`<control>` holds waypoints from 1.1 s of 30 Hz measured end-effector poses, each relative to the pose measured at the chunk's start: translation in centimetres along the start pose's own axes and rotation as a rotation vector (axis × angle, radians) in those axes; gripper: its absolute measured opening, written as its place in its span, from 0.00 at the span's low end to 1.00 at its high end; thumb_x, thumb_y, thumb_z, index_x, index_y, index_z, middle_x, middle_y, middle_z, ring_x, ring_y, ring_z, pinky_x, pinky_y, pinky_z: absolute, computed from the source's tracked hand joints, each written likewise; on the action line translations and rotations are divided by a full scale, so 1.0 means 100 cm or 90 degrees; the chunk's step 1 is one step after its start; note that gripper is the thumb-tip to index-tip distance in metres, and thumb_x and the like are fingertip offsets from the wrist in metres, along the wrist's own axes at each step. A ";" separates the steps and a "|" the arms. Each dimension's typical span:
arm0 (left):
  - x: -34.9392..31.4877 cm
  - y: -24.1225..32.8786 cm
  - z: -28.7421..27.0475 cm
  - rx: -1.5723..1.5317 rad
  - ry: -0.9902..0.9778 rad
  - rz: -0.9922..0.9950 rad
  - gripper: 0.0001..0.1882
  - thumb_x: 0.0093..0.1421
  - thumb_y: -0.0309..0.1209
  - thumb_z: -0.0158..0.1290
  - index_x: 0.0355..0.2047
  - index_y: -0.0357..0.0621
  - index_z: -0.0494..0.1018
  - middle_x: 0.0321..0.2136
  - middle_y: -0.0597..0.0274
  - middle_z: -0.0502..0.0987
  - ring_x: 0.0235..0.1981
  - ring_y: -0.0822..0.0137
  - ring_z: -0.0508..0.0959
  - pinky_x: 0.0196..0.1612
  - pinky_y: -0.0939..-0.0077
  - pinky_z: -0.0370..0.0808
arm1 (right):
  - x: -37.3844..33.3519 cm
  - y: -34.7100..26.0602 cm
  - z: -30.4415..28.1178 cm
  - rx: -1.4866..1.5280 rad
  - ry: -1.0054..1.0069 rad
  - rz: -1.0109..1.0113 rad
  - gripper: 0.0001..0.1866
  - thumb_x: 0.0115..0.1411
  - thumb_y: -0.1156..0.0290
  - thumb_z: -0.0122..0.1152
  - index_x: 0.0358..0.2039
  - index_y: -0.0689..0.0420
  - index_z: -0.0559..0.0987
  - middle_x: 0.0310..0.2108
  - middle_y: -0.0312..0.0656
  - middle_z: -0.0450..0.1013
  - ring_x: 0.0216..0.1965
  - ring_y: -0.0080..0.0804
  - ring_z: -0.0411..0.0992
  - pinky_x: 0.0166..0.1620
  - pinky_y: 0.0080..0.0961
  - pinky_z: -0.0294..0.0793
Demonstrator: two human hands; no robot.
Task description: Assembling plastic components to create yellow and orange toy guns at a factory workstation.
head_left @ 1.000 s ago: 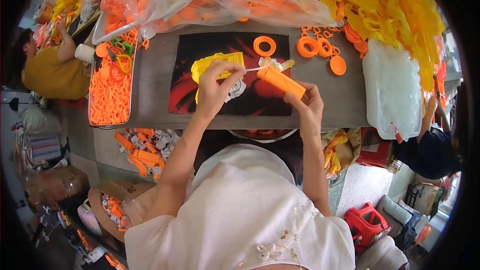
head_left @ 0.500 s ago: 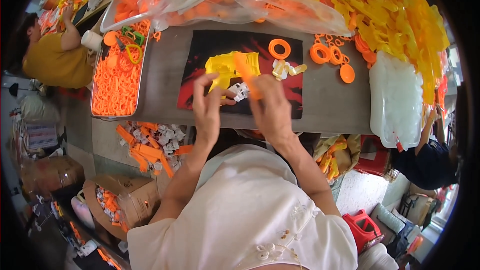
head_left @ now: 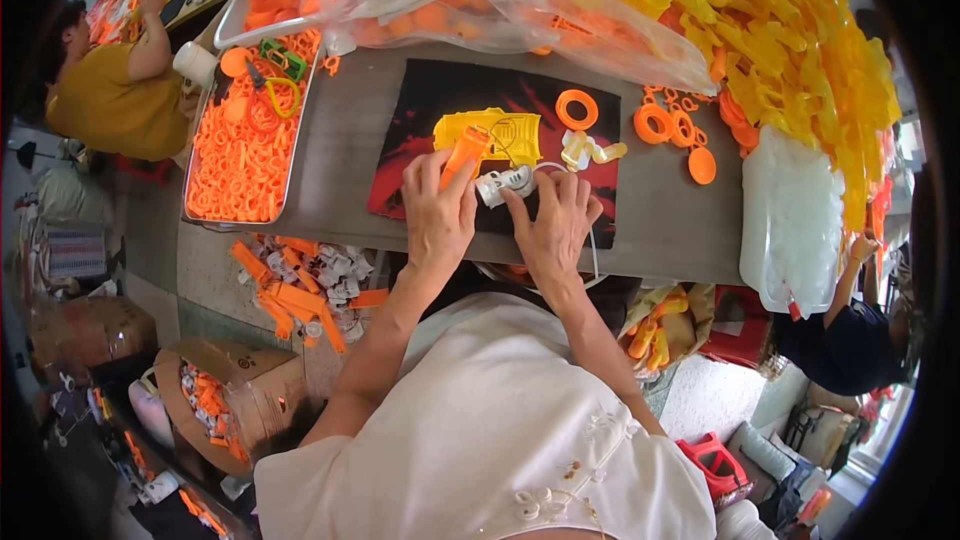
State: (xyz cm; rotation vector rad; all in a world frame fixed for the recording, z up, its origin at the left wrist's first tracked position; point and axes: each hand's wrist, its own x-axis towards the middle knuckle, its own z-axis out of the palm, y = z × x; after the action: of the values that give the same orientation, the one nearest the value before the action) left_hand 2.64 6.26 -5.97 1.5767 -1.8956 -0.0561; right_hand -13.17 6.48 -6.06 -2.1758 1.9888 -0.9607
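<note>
In the head view, we see the left hand (head_left: pixel 438 225) clamped on an orange piece (head_left: pixel 467 152) above the dark mat (head_left: pixel 425 90), its lower end hidden by fingers. The right hand (head_left: pixel 553 230) is curled, thumb against a white part (head_left: pixel 510 182); whether it grips, we cannot tell. It partly hides a white strip (head_left: pixel 595 252). Just beyond the 2 hands lies a yellow shell (head_left: pixel 515 128).
</note>
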 end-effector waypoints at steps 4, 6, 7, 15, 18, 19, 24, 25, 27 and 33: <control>0.002 -0.003 0.000 -0.043 0.008 0.039 0.17 0.56 0.21 0.56 0.47 0.38 0.76 0.53 0.53 0.69 0.56 0.48 0.67 0.57 0.56 0.67 | 0.007 -0.008 -0.005 0.066 0.026 0.060 0.20 0.50 0.57 0.73 0.38 0.55 0.78 0.37 0.37 0.69 0.44 0.37 0.66 0.48 0.38 0.58; 0.002 -0.006 -0.002 -0.068 -0.005 0.044 0.18 0.55 0.20 0.56 0.48 0.38 0.76 0.53 0.53 0.70 0.56 0.48 0.66 0.57 0.56 0.68 | 0.019 -0.014 -0.016 0.062 0.022 0.026 0.21 0.48 0.57 0.74 0.36 0.55 0.77 0.35 0.36 0.69 0.43 0.37 0.66 0.47 0.38 0.58; 0.002 -0.008 -0.003 -0.086 -0.008 0.051 0.19 0.55 0.19 0.57 0.48 0.38 0.76 0.53 0.52 0.70 0.56 0.48 0.67 0.56 0.57 0.68 | 0.029 -0.014 -0.019 0.061 0.024 0.026 0.21 0.48 0.57 0.74 0.36 0.55 0.77 0.35 0.36 0.69 0.43 0.37 0.66 0.47 0.38 0.58; 0.003 -0.012 0.005 -0.260 0.037 -0.045 0.19 0.54 0.19 0.58 0.47 0.39 0.78 0.49 0.52 0.73 0.50 0.50 0.72 0.54 0.59 0.70 | 0.084 0.018 -0.001 0.117 -0.071 -0.045 0.17 0.51 0.63 0.69 0.40 0.54 0.79 0.41 0.35 0.70 0.47 0.38 0.66 0.51 0.38 0.59; 0.008 0.001 0.006 -0.076 0.035 -0.012 0.17 0.56 0.23 0.58 0.47 0.40 0.78 0.48 0.53 0.74 0.47 0.52 0.72 0.50 0.59 0.70 | 0.081 0.014 0.006 0.135 -0.066 -0.243 0.11 0.55 0.72 0.63 0.39 0.49 0.83 0.43 0.35 0.71 0.48 0.37 0.66 0.53 0.38 0.59; 0.006 0.000 0.007 -0.076 0.037 -0.013 0.17 0.56 0.23 0.58 0.47 0.40 0.78 0.48 0.53 0.74 0.47 0.52 0.72 0.50 0.59 0.70 | 0.081 0.014 0.008 0.136 -0.066 -0.246 0.11 0.55 0.72 0.63 0.39 0.49 0.83 0.43 0.35 0.71 0.48 0.37 0.66 0.53 0.38 0.59; 0.005 -0.005 0.013 -0.121 0.046 -0.003 0.18 0.55 0.21 0.57 0.48 0.39 0.77 0.49 0.52 0.73 0.48 0.50 0.71 0.52 0.58 0.69 | 0.085 0.008 0.015 0.103 -0.053 -0.300 0.10 0.57 0.71 0.61 0.40 0.51 0.83 0.42 0.35 0.70 0.47 0.36 0.65 0.53 0.41 0.58; 0.005 -0.005 0.013 -0.122 0.045 -0.002 0.18 0.55 0.21 0.57 0.48 0.39 0.77 0.49 0.52 0.73 0.48 0.50 0.71 0.52 0.58 0.69 | 0.088 0.010 0.016 0.102 -0.053 -0.299 0.10 0.57 0.71 0.61 0.40 0.51 0.83 0.42 0.35 0.70 0.47 0.36 0.65 0.53 0.41 0.58; 0.005 -0.003 0.013 -0.117 0.048 0.001 0.18 0.55 0.20 0.57 0.48 0.39 0.77 0.49 0.52 0.73 0.48 0.50 0.70 0.52 0.58 0.69 | 0.093 0.016 0.018 0.133 -0.177 -0.242 0.11 0.58 0.72 0.59 0.42 0.52 0.82 0.42 0.36 0.69 0.47 0.37 0.65 0.53 0.41 0.58; 0.005 -0.005 0.012 -0.127 0.044 -0.003 0.19 0.55 0.19 0.57 0.49 0.39 0.77 0.50 0.53 0.73 0.48 0.50 0.70 0.53 0.58 0.69 | 0.093 0.007 0.024 0.193 -0.154 -0.258 0.12 0.58 0.72 0.58 0.42 0.53 0.83 0.42 0.38 0.68 0.48 0.36 0.64 0.54 0.38 0.57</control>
State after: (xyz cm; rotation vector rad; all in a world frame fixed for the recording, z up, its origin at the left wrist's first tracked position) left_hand 2.48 5.27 -6.94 1.4307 -1.7741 -0.1845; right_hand -12.82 -2.99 -4.45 -2.4169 1.2352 -0.9063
